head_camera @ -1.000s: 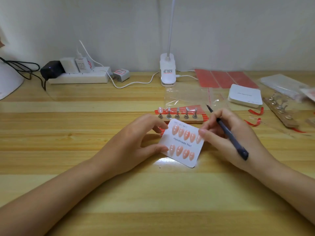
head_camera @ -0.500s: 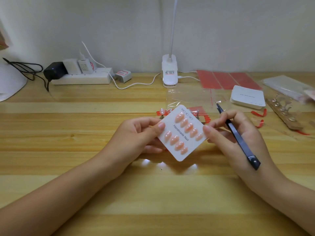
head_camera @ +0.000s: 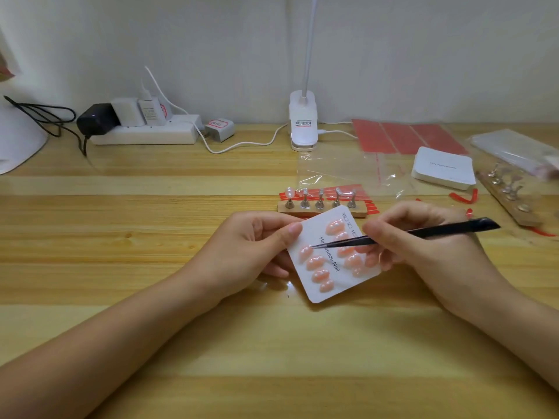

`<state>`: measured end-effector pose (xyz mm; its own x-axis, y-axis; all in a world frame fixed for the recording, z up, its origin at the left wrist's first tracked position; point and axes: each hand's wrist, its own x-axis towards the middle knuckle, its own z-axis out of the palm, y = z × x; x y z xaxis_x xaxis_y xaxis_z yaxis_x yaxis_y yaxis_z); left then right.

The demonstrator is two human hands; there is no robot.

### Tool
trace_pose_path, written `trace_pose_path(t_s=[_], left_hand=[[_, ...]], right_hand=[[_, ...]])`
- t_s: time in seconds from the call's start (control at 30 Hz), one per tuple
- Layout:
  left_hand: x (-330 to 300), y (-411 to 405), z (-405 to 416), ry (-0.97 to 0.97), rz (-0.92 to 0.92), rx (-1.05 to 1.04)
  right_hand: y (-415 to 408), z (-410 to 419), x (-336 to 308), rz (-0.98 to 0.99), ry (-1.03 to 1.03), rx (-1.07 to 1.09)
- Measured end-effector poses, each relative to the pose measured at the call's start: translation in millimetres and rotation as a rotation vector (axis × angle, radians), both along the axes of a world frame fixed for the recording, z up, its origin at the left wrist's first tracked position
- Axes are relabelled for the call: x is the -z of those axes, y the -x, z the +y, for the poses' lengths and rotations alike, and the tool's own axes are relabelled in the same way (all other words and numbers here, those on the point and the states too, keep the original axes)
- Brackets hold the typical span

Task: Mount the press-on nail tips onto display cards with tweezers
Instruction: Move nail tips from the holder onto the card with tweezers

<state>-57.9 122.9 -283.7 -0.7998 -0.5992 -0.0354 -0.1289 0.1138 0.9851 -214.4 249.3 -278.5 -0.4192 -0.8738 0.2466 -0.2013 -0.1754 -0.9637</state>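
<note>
Both hands grip: left hand [head_camera: 254, 249] pinches display card [head_camera: 332, 285], right hand [head_camera: 423, 252] holds tweezers [head_camera: 423, 232]

Right hand [head_camera: 423, 255] covers display card's [head_camera: 328, 285] 3 o'clock edge & part of the nail tips [head_camera: 316, 263] there. Left hand [head_camera: 251, 252] hides card's 9 o'clock edge. Tweezers [head_camera: 423, 232] tip vs. nail: contact unclear. Card's small print at 12 o'clock illegible. Clear bag [head_camera: 520, 149] at 2 o'clock cut off, blurred. Lamp [head_camera: 303, 122] neck cut off at 12.
</note>
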Motion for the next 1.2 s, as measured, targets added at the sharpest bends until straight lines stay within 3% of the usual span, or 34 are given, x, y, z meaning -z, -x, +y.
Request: trace_pose_path(t_s=[0.27,1.07,1.2], left_hand=[[-0.2,-1.2,0.6,0.006,-0.007,0.011],[0.1,1.4,4.6,0.042,-0.022,-0.013],[-0.2,1.6,4.1,0.033,-0.022,-0.011]], right_hand=[[4.7,-4.6,5.9,-0.11,0.002,0.047],[2.9,-4.5,5.8,-0.015,0.03,-0.06],[9.1,-6.1,9.1,-0.173,0.061,-0.06]])
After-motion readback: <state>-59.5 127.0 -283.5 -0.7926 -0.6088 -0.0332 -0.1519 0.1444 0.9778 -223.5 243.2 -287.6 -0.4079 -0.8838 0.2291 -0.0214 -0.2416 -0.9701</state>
